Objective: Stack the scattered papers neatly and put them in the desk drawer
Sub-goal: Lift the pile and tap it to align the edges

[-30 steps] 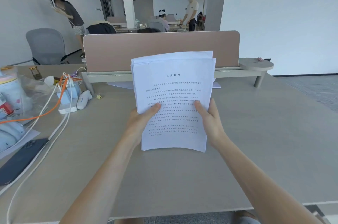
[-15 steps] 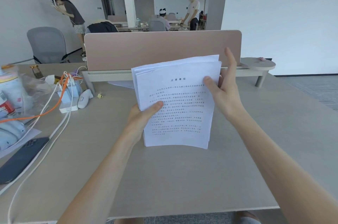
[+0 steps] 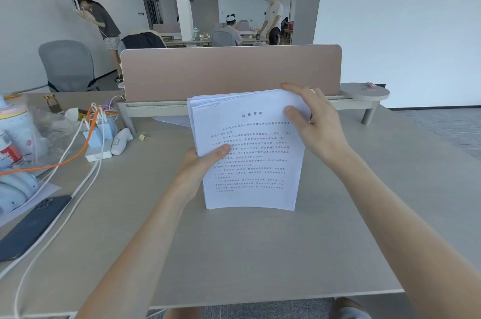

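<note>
A stack of white printed papers [image 3: 250, 162] stands on its bottom edge on the desk [image 3: 260, 253], tilted toward me, its top sheets slightly uneven. My left hand [image 3: 203, 165] grips the stack's left edge, thumb on the front page. My right hand [image 3: 312, 123] rests on the top right corner, fingers over the upper edge and thumb on the front. One more white sheet [image 3: 173, 121] lies flat behind the stack, under the shelf. No drawer is in view.
A pink divider panel [image 3: 231, 71] and a low shelf [image 3: 364, 93] close the desk's far side. At left lie chargers with white and orange cables [image 3: 96, 134], a dark phone [image 3: 33, 225], a bottle [image 3: 15, 123] and a binder clip [image 3: 142, 136]. People stand behind.
My right hand left the stack's lower right side and rose to the top right corner, where it now lies over the upper edge. The stack's bottom edge has come down onto the desk.
</note>
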Demonstrator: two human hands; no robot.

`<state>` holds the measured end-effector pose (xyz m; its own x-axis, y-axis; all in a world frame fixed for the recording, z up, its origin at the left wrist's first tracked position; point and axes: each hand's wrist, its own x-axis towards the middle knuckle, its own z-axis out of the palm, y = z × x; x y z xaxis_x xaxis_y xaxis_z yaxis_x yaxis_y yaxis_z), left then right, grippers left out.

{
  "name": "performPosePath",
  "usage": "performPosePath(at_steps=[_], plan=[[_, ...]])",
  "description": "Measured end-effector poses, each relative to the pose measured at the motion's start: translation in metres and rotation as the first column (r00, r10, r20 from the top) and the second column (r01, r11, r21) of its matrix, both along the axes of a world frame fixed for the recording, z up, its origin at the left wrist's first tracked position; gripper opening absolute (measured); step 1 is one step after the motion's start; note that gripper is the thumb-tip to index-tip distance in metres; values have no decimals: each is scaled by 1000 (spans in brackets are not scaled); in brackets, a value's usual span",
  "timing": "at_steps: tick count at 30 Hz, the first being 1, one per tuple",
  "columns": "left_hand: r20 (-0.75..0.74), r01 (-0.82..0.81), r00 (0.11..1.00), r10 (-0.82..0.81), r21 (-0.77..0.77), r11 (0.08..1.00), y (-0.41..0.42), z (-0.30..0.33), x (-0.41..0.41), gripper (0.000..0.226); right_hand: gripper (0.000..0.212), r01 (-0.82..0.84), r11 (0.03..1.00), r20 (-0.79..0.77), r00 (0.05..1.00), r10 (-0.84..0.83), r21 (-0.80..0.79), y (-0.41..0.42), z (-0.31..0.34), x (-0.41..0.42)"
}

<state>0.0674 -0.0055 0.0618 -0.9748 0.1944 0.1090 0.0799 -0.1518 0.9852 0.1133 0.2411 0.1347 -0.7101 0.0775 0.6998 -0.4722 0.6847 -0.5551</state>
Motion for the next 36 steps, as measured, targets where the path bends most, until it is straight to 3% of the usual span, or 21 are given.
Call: performPosePath(at_steps=[3,5,7,11,19,22,25,30,36], plan=[[2,26,1000,-26,-6,1000,-2,0,-1,29,57,-31,993,76,996,39,-111,-1,-5,-2],[14,32,999,-33,3,999,-2,0,-2,28,65,-84,928,135,981,141,-364,-4,-13,0],[34,41,999,-42,26,999,-2,-2,-1,26,56,-84,827,196,954,228,-556,-8,-26,3],[68,54,996,-55,30,998,2,-16,3,31,33,-35,769,301,908,291,-639,-14,-64,2],[57,-106,992,108,-39,994,14,-29,2,17,12,68,771,294,943,158,-634,-24,-91,-5],[37,-135,990,136,-24,990,18,-26,2,13,15,83,790,264,959,102,-607,-25,-90,-6],[82,-139,986,144,-58,989,20,-42,5,14,17,130,807,362,926,108,-575,-25,-104,-4],[121,-150,979,164,-114,982,20,-59,11,11,20,204,901,461,887,-6,-382,-11,-114,-1],[68,-162,983,170,-104,981,28,-48,19,7,22,154,877,428,902,63,-454,-4,-115,6]])
